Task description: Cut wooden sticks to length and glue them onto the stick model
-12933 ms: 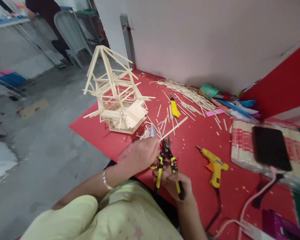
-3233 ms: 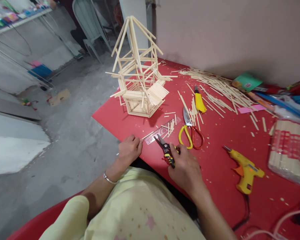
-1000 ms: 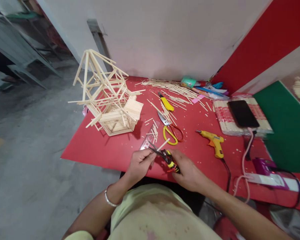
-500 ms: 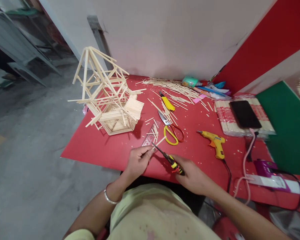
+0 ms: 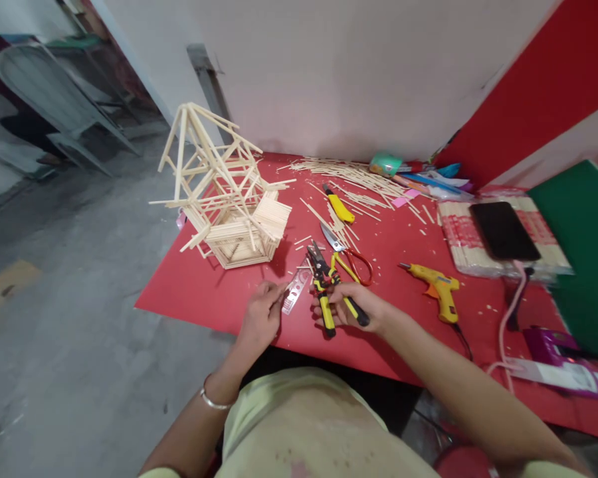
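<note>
My left hand (image 5: 260, 317) is closed in a pinch at the near-left edge of the clear ruler (image 5: 295, 292). A thin wooden stick, mostly hidden, appears to be in its fingertips. My right hand (image 5: 346, 307) holds black-and-yellow pliers (image 5: 323, 282), their handles spread and jaws pointing away over the far end of the ruler. Short cut sticks (image 5: 303, 262) lie by the jaws. Just beyond is a pair of scissors (image 5: 346, 255) with one yellow and one red handle, partly covered by the pliers. A tower-like stick model (image 5: 229, 199) stands upright to the left.
A yellow utility knife (image 5: 339, 204) and many loose sticks (image 5: 349, 174) lie toward the wall. At right are a yellow glue gun (image 5: 437, 287), bagged sticks (image 5: 461, 239) with a phone (image 5: 504, 231) on top, and a pink cable (image 5: 503, 332). The red table's (image 5: 189, 299) edge is close to me.
My left hand has drawn slightly left, and the stick no longer sticks out visibly from its fingers. The pliers have turned to point away, their handles now spread. The scissors appeared on the table earlier.
</note>
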Demonstrator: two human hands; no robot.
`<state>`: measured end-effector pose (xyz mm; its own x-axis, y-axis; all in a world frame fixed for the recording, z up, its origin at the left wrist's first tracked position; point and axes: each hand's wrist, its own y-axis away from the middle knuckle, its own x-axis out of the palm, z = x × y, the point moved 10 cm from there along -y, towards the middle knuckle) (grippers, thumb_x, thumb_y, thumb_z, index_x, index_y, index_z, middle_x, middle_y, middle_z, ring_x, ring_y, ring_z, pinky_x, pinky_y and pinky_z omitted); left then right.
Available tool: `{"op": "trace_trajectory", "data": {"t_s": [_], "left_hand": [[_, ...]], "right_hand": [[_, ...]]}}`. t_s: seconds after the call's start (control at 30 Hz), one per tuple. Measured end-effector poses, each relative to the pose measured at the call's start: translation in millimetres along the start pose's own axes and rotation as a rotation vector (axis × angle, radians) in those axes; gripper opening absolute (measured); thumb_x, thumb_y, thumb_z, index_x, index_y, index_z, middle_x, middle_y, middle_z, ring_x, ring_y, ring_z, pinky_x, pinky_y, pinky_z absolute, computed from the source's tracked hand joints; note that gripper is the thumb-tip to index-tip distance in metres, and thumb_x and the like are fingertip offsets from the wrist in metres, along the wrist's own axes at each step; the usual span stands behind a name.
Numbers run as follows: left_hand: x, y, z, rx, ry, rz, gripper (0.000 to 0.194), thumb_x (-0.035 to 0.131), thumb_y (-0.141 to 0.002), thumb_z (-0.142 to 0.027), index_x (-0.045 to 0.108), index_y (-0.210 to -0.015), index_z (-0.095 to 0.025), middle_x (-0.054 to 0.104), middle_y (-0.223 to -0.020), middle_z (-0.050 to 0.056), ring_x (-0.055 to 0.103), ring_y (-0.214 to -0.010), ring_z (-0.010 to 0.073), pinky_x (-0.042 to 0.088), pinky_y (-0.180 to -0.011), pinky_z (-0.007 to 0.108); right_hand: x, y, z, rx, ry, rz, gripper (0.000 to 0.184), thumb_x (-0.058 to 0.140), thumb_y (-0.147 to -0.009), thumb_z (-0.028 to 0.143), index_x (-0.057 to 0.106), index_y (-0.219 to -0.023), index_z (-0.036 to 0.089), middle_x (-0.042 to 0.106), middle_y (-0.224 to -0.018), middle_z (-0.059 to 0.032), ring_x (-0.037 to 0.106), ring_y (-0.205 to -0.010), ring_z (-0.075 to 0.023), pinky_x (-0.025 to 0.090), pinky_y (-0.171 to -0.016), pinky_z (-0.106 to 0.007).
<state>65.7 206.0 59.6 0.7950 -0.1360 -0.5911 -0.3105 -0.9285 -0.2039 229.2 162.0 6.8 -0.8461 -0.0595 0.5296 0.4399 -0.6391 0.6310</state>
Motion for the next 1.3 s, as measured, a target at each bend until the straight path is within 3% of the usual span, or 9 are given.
{"op": "trace_trajectory", "data": {"t_s": [0.1, 0.17, 0.23, 0.33, 0.43, 0.6, 0.73, 1.1, 1.3], "left_hand": [[-15.3, 24, 14, -0.023, -0.155, -0.102, 0.026, 0.052, -0.098, -0.024, 0.075, -0.11, -0.023, 0.067, -0.093, 0.006, 0.064, -0.082, 0.0164, 0.051, -0.075, 0.028], [-23.1, 40, 25, -0.066, -0.25, -0.197, 0.021, 0.054, -0.098, -0.026, 0.074, -0.103, -0.022, 0.069, -0.094, 0.006, 0.065, -0.084, 0.0176, 0.052, -0.077, 0.029], [-25.0, 51, 30, -0.079, -0.318, -0.273, 0.017, 0.056, -0.097, -0.026, 0.073, -0.095, -0.021, 0.069, -0.093, 0.007, 0.064, -0.087, 0.0196, 0.052, -0.08, 0.032], [-18.9, 58, 30, -0.046, -0.386, -0.332, 0.017, 0.055, -0.096, -0.021, 0.071, -0.093, -0.02, 0.066, -0.094, 0.009, 0.061, -0.09, 0.0216, 0.052, -0.081, 0.034], [-9.6, 59, 28, -0.024, -0.445, -0.331, 0.021, 0.051, -0.096, -0.016, 0.071, -0.099, -0.02, 0.064, -0.097, 0.01, 0.059, -0.091, 0.0215, 0.052, -0.081, 0.034], [5.2, 57, 20, -0.1, -0.687, -0.21, 0.024, 0.051, -0.096, -0.018, 0.071, -0.107, -0.025, 0.065, -0.096, 0.009, 0.058, -0.09, 0.0231, 0.047, -0.072, 0.033], [3.4, 60, 16, -0.174, -0.83, -0.227, 0.024, 0.054, -0.097, -0.024, 0.073, -0.109, -0.031, 0.064, -0.089, 0.008, 0.054, -0.082, 0.0235, 0.039, -0.061, 0.033], [10.3, 62, 13, -0.094, -0.736, -0.307, 0.019, 0.052, -0.097, -0.021, 0.071, -0.095, -0.022, 0.064, -0.085, 0.008, 0.057, -0.084, 0.0211, 0.045, -0.07, 0.033], [16.0, 59, 7, -0.098, -0.739, -0.258, 0.02, 0.051, -0.097, -0.019, 0.071, -0.095, -0.021, 0.067, -0.094, 0.009, 0.057, -0.088, 0.0223, 0.044, -0.07, 0.034]], "right_hand": [[0, 5, -7, 0.051, 0.055, 0.061, 0.052, 0.053, -0.059, 0.024, 0.061, -0.109, 0.015, 0.07, -0.089, -0.0097, 0.067, -0.076, -0.0207, 0.054, -0.087, -0.046], [-3, 15, -7, 0.014, 0.251, 0.041, 0.051, 0.054, -0.061, 0.026, 0.061, -0.11, 0.015, 0.07, -0.093, -0.0106, 0.067, -0.083, -0.0225, 0.053, -0.089, -0.046], [-9, 28, 4, -0.119, 0.688, -0.096, 0.05, 0.055, -0.069, 0.028, 0.062, -0.116, 0.015, 0.068, -0.1, -0.0118, 0.065, -0.092, -0.0253, 0.051, -0.09, -0.045], [-8, 55, 33, -0.365, 1.504, -0.464, 0.061, 0.058, -0.077, 0.029, 0.056, -0.137, 0.016, 0.063, -0.114, -0.0156, 0.058, -0.107, -0.0322, 0.044, -0.095, -0.048], [-6, 63, 31, -0.39, 1.902, -0.626, 0.068, 0.06, -0.081, 0.03, 0.048, -0.147, 0.018, 0.062, -0.111, -0.0153, 0.058, -0.103, -0.0325, 0.043, -0.087, -0.043], [-12, 54, 19, -0.358, 2.021, -0.627, 0.067, 0.061, -0.083, 0.028, 0.047, -0.148, 0.02, 0.06, -0.106, -0.0131, 0.06, -0.095, -0.0301, 0.041, -0.076, -0.037], [-13, 50, 21, -0.334, 2.022, -0.62, 0.064, 0.06, -0.085, 0.028, 0.047, -0.148, 0.021, 0.06, -0.105, -0.0132, 0.062, -0.092, -0.0296, 0.041, -0.074, -0.037], [-14, 51, 20, -0.394, 2.02, -0.631, 0.059, 0.057, -0.088, 0.028, 0.051, -0.146, 0.018, 0.061, -0.105, -0.0147, 0.063, -0.09, -0.03, 0.043, -0.073, -0.038], [-14, 52, 22, -0.375, 2.007, -0.622, 0.062, 0.059, -0.086, 0.027, 0.049, -0.147, 0.019, 0.062, -0.106, -0.0147, 0.062, -0.093, -0.0304, 0.044, -0.074, -0.039]]}}
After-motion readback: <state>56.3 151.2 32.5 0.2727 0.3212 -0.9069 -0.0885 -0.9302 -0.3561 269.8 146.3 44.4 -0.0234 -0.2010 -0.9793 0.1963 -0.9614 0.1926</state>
